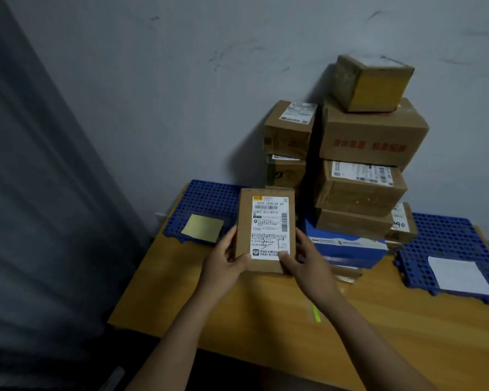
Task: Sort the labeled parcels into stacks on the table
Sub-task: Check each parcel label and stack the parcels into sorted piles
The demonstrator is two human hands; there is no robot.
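Parcel stacks (359, 190) at table's (251, 320) back, between left mat (206, 198) and right mat (446, 235).

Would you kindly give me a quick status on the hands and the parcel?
Left hand and right hand grip the labeled parcel, label up. Box stacks close behind it, by the wall.

A yellow card (202, 228) lies on the left blue mat (209, 197), a white sheet (460, 275) on the right mat (446, 232), and a grey curtain (40, 193) hangs at left.
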